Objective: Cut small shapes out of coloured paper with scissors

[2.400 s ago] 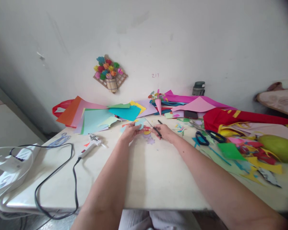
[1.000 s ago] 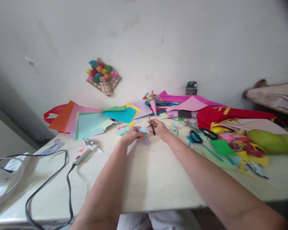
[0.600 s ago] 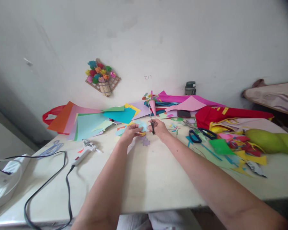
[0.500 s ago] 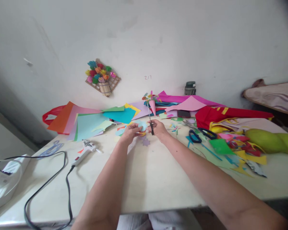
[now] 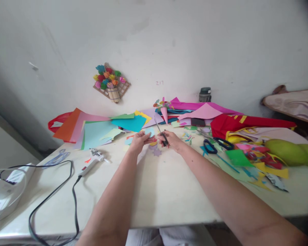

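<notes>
Between the fingertips of my left hand (image 5: 140,140) is a small light blue piece of paper (image 5: 150,132), held a little above the table. My right hand (image 5: 171,141) grips black-handled scissors (image 5: 158,125), whose blades point up and to the left, close beside the paper. Just below the hands a lilac flower-shaped cutout (image 5: 157,151) lies on the table. Colourful paper scraps (image 5: 187,136) are scattered to the right of my right hand. Behind the scissors stands a pink paper cone (image 5: 164,114) with small paper flowers at its top.
Coloured sheets (image 5: 97,135) lie at the back left. A glue gun (image 5: 92,163) rests at left, its black cord running toward a power strip (image 5: 12,181). On the right are large blue-handled scissors (image 5: 210,147), red cloth (image 5: 246,123) and a green bulging object (image 5: 284,150).
The scissors have tilted further left, their tips moving away from upright. Both hands stay close together, and the light blue paper remains in my left fingers. The whole view shifts slightly.
</notes>
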Demonstrator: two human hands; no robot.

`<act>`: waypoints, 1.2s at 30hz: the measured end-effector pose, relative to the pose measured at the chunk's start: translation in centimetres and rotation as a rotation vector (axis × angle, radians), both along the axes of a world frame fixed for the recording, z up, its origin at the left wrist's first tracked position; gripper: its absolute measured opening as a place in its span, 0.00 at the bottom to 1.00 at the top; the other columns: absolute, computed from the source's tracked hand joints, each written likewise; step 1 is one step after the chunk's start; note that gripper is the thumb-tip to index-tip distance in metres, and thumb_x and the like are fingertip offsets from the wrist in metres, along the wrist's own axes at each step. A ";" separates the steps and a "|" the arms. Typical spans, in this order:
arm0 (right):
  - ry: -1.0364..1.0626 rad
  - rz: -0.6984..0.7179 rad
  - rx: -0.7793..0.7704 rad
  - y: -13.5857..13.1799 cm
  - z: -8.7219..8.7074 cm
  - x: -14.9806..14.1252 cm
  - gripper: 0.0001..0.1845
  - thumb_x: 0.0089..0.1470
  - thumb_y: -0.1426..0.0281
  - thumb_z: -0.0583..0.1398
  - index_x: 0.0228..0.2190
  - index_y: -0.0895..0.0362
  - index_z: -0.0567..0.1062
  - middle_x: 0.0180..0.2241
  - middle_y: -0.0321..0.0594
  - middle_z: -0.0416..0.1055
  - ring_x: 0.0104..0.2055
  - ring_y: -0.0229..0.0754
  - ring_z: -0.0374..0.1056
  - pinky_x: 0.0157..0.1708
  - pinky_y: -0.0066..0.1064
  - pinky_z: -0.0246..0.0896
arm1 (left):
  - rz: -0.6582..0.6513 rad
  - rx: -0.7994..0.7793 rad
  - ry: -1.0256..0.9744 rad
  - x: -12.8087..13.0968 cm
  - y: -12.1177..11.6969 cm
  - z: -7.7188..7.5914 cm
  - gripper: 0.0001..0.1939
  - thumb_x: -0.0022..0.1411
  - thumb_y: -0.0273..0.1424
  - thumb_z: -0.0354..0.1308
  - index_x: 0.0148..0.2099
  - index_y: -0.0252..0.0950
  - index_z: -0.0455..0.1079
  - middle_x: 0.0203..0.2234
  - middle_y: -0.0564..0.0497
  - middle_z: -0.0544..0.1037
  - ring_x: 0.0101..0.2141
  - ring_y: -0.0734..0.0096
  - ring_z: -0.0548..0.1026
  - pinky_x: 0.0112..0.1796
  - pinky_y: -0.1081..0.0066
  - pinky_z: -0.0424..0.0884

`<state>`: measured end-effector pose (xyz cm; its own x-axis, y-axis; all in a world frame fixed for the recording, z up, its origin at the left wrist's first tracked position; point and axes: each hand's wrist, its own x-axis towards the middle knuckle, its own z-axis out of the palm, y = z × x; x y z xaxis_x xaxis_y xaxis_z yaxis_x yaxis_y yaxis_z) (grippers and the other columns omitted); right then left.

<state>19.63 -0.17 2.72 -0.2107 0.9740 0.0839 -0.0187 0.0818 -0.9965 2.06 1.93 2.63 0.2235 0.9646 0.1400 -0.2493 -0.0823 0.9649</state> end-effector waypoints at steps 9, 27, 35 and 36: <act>-0.067 0.105 0.078 -0.4 -0.3 -0.3 0.18 0.49 0.56 0.59 0.28 0.59 0.68 0.22 0.36 0.69 0.18 0.31 0.64 0.11 0.19 0.49 | 0.066 -0.010 -0.148 0.1 0.3 -0.1 0.14 0.41 0.31 0.68 0.28 0.32 0.67 0.25 0.49 0.77 0.31 0.63 0.78 0.35 0.67 0.73; -0.107 0.071 0.059 -0.4 -0.8 -1.0 0.20 0.49 0.53 0.57 0.29 0.58 0.68 0.21 0.35 0.67 0.18 0.32 0.63 0.11 0.21 0.50 | 0.202 -0.105 -0.327 2.3 0.5 -0.1 0.10 0.45 0.23 0.63 0.26 0.33 0.62 0.22 0.51 0.75 0.34 0.62 0.78 0.38 0.66 0.73; -0.095 0.081 0.080 -0.2 -1.1 -1.0 0.21 0.49 0.51 0.56 0.28 0.58 0.67 0.21 0.34 0.67 0.17 0.31 0.62 0.11 0.19 0.48 | 0.234 -0.123 -0.349 2.8 0.1 0.3 0.10 0.45 0.22 0.62 0.26 0.33 0.63 0.19 0.51 0.75 0.30 0.64 0.78 0.37 0.66 0.73; -0.098 0.080 0.078 -0.2 -1.1 -1.0 0.21 0.49 0.51 0.56 0.28 0.58 0.67 0.21 0.34 0.66 0.17 0.31 0.62 0.11 0.19 0.48 | 0.238 -0.121 -0.352 2.8 0.1 0.3 0.10 0.44 0.22 0.63 0.26 0.32 0.63 0.19 0.51 0.74 0.30 0.64 0.78 0.37 0.66 0.73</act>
